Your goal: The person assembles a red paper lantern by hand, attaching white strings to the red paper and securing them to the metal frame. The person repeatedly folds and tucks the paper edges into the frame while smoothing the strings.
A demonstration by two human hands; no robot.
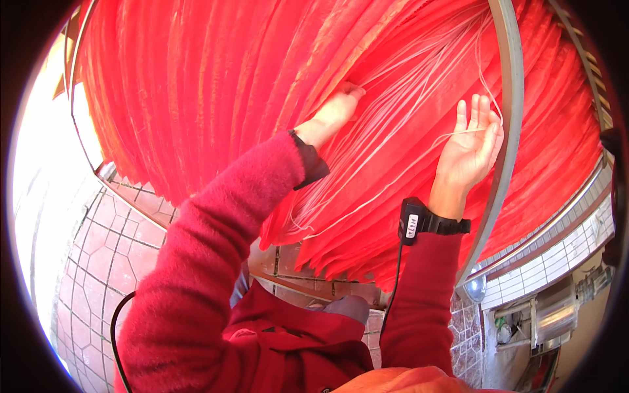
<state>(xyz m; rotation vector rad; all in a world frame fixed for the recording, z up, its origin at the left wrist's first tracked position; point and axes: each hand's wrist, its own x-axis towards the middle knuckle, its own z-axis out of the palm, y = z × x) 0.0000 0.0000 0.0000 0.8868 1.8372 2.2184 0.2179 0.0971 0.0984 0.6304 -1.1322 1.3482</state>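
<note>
A big red pleated fabric [216,85] hangs across most of the view, folded in long ribs. Many thin white strings [393,118] run over it toward the upper right. My left hand [334,112] reaches up and presses its fingers into a fold of the fabric where the strings gather. My right hand [470,147] is raised with fingers spread, and one white string passes across its fingers and palm. A black wrist device [426,223] is strapped on my right wrist. Both arms wear red fuzzy sleeves.
A curved grey metal hoop [511,98] runs down the right side in front of the fabric. Below lies a floor of reddish hexagonal tiles [105,249]. A white tiled wall [557,255] and metal fittings stand at the lower right.
</note>
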